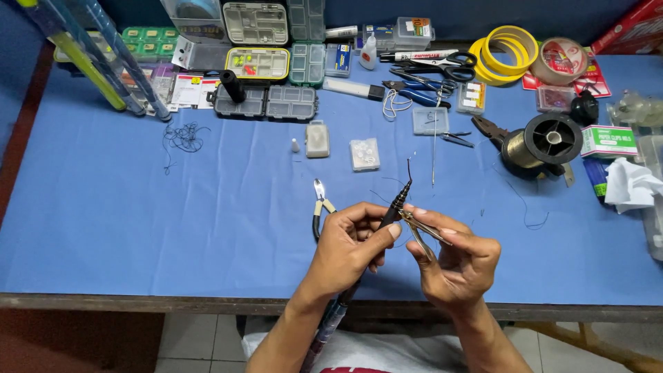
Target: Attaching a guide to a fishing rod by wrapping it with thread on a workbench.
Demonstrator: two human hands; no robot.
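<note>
Fingers of your left hand [349, 245] curl tight around a thin dark rod [395, 207], with the thumb pressed on its side. The rod sticks up between your hands, above the blue table [138, 221]. Your right hand [456, 266] pinches small metal tweezers [421, 231], and their tip touches the rod. Those fingers are closed too. Little pliers [319, 204] lie on the table just left of your left hand.

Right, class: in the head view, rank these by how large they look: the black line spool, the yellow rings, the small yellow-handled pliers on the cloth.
1. Black line spool
2. Yellow rings, nearly alike, lying farther back
3. Yellow-handled pliers
</note>
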